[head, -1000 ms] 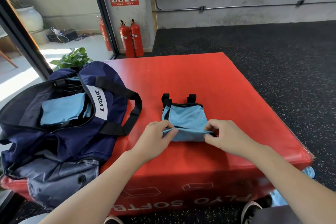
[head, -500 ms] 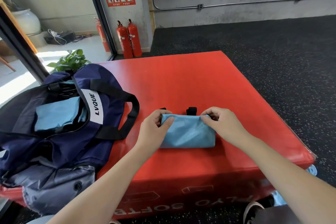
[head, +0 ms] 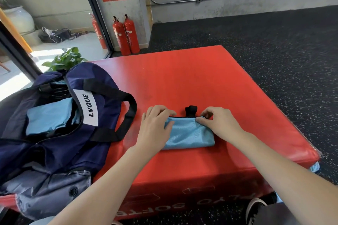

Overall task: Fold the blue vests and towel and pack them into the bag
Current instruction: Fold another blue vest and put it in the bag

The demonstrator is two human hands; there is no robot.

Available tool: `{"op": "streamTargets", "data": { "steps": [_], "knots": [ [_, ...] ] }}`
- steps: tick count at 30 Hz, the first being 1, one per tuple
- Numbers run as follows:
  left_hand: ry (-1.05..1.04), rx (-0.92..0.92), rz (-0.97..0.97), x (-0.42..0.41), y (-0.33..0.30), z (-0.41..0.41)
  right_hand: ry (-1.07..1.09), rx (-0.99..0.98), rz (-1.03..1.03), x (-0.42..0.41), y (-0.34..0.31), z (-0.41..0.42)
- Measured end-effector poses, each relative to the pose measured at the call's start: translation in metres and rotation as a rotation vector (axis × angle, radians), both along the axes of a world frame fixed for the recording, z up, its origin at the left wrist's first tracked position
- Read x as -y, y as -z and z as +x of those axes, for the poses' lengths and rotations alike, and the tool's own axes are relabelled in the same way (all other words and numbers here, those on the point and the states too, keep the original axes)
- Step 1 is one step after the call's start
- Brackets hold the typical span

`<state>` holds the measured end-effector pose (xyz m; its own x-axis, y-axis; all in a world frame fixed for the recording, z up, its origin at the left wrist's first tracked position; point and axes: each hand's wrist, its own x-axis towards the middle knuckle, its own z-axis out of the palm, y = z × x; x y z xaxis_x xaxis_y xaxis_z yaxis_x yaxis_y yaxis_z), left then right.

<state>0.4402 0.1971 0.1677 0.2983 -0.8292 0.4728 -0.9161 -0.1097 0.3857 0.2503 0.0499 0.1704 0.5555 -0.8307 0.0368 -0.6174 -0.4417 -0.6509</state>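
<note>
A light blue vest [head: 188,134] with black straps lies folded into a small bundle on the red padded box [head: 192,82]. My left hand [head: 155,126] pinches its far left corner. My right hand [head: 217,124] pinches the far right corner beside a black strap that sticks out behind. The navy duffel bag [head: 54,124] stands open on the box's left side, about a hand's width from the vest. Folded light blue cloth [head: 49,115] lies inside it.
Red fire extinguishers [head: 126,35] stand against the back wall. A potted plant [head: 64,59] sits behind the bag. Dark speckled floor surrounds the box, and my shoe [head: 254,208] shows below its front edge. A bit of blue cloth [head: 314,166] peeks out at the box's right corner.
Both hands lifted the vest's near edge and folded it away over the far part. The vest went from a flat open shape to a compact bundle, with both hands now at its far edge.
</note>
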Motion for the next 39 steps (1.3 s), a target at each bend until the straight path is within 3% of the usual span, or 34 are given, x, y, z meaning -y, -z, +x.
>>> {"op": "streamTargets", "data": {
  "steps": [5, 15, 21, 26, 28, 30, 32, 36, 39],
  "knots": [
    [0.166, 0.047, 0.186, 0.010, -0.005, -0.006, 0.040, -0.035, -0.008, -0.005, -0.005, -0.001],
    [-0.198, 0.129, 0.521, 0.005, -0.030, -0.029, 0.105, -0.108, 0.003, -0.022, -0.007, -0.007],
    [-0.037, -0.259, 0.545, -0.002, -0.035, -0.039, 0.048, -0.052, 0.157, -0.033, -0.006, -0.002],
    [-0.044, -0.391, 0.511, -0.011, -0.035, -0.047, 0.057, -0.026, 0.215, -0.032, -0.008, -0.001],
    [-0.061, -0.327, 0.541, -0.013, -0.036, -0.044, 0.053, 0.008, 0.305, -0.030, -0.007, 0.001],
    [-0.099, -0.105, 0.551, -0.013, -0.041, -0.041, 0.047, 0.062, 0.410, -0.029, -0.006, 0.003],
    [-0.101, -0.031, 0.470, -0.011, -0.045, -0.034, 0.019, 0.096, 0.450, -0.029, -0.007, 0.004],
    [0.068, -0.286, 0.266, -0.007, -0.048, -0.010, -0.110, 0.195, 0.503, -0.034, -0.019, 0.005],
    [0.170, -0.553, 0.314, -0.010, -0.057, 0.004, -0.178, 0.264, 0.544, -0.037, -0.027, 0.003]
  ]
}}
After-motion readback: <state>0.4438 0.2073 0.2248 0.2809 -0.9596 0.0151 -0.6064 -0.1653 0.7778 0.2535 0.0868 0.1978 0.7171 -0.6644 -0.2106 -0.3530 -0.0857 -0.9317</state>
